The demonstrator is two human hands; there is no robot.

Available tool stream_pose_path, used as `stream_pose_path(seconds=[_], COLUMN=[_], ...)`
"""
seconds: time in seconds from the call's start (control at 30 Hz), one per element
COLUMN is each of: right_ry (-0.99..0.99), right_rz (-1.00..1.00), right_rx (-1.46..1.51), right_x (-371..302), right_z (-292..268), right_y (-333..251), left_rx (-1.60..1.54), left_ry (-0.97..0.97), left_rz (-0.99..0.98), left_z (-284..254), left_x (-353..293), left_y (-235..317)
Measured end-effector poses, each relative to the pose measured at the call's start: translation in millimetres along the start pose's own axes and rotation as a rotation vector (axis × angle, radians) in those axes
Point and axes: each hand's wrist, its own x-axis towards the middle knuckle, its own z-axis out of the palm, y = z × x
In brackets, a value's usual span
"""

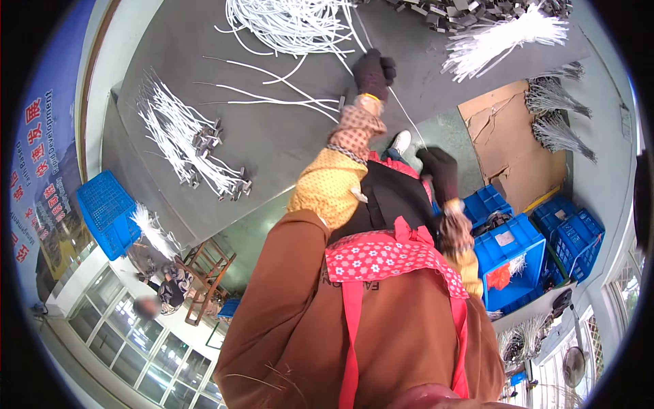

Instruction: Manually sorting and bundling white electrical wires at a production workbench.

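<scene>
My left hand (373,73), in a dark glove, is closed around a thin white wire (403,109) above the grey table (286,153). The wire runs from the far side, through that hand, and slants down toward my right hand (439,172). My right hand, also dark-gloved, is lower and nearer my body beside the apron; its fingers are closed at the wire's near end. A large heap of loose white wires (289,27) lies beyond my left hand. Several single white wires (279,99) lie left of it, one ending in a small dark block.
Bundles of white wires with dark ends (180,136) lie on the table's left. Dark metal-like blocks (470,13) and a white wire bundle (507,42) lie far right. Blue crates (507,249) and cardboard (497,136) stand right, a blue basket (107,211) and wooden stool (204,279) left.
</scene>
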Motion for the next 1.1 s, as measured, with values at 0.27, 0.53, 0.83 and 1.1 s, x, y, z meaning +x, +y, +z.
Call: stream_pose_path(seconds=[0.27,0.53,0.83,1.1], right_ry=[0.065,0.101,0.061,-0.072], right_rz=[0.086,0.031,0.001,-0.113], right_rx=[0.340,0.392,0.365,0.223], right_x=[-97.5,-89.9,-86.0,-93.1], right_z=[-112.3,-136.1,-143.8,-115.9], right_y=[104.9,116.3,127.0,115.0], left_rx=[-0.152,-0.019,0.032,0.041], left_ry=[-0.162,-0.257,-0.198,-0.189], left_rz=[0.109,0.187,0.178,0.088], left_z=[-18.9,-19.2,-8.2,-8.8], left_x=[40.4,23.8,11.8,-39.5], left_y=[60.1,112.3,108.8,85.0])
